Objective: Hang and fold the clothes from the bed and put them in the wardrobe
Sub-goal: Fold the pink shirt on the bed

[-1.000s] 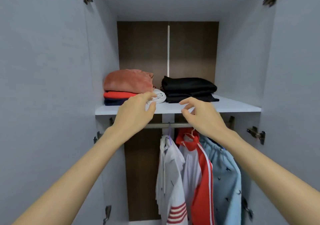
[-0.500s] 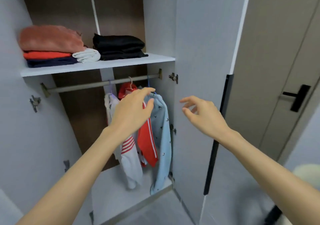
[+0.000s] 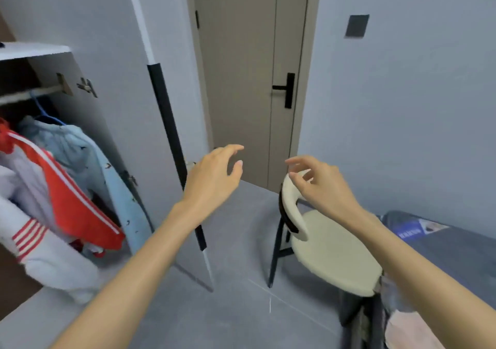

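one pale pink cloth (image 3: 410, 330) shows at the near right corner, by the grey bed (image 3: 456, 254); it probably still needs folding or hanging. above it the left hand (image 3: 212, 179) and right hand (image 3: 322, 187) hover with fingers loosely curled, gripping nothing. far left, a white red-striped top (image 3: 40, 241), a red jacket (image 3: 67, 201) and a light blue garment (image 3: 88, 160) hang inside the open grey wardrobe (image 3: 107, 107), so the task seems partly done.

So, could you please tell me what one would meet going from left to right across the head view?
In order: light blue shirt → black wardrobe-door handle strip → left hand → right hand → bed.
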A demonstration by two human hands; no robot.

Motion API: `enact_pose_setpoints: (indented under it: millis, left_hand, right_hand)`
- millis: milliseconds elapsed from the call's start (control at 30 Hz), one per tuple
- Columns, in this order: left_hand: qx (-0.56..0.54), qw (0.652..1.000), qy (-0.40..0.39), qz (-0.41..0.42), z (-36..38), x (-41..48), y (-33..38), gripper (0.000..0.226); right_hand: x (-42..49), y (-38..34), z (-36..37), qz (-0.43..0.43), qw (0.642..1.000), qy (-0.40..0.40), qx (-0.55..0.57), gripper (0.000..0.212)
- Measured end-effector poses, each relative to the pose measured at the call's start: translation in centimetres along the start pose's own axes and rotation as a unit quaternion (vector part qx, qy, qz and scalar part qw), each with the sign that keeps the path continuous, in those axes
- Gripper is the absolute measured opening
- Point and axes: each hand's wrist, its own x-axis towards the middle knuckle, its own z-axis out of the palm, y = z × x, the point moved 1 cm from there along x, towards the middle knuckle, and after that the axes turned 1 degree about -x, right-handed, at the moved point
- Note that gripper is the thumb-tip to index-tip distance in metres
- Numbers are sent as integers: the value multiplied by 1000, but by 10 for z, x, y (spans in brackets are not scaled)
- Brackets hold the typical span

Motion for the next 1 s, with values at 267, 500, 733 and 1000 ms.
enact_pose_setpoints:
  millis: [267, 500, 733, 1000]
  left_hand:
    - [-61, 985, -133, 95, 144, 18, 119, 36]
    - [-109, 938, -268, 191, 254, 17, 192, 38]
    - [-128, 871, -397, 261, 355, -11, 233, 37]
    - [-97, 786, -542, 280, 450, -56, 234, 41]
  right_hand:
    - [-75, 143, -76, 174, 982, 71, -29, 23]
    - [-147, 226, -103, 339, 931, 129, -44, 23]
    - [-222, 280, -94, 478, 860, 176, -46, 23]
    - [-299, 327, -39, 632, 757, 164, 3, 27]
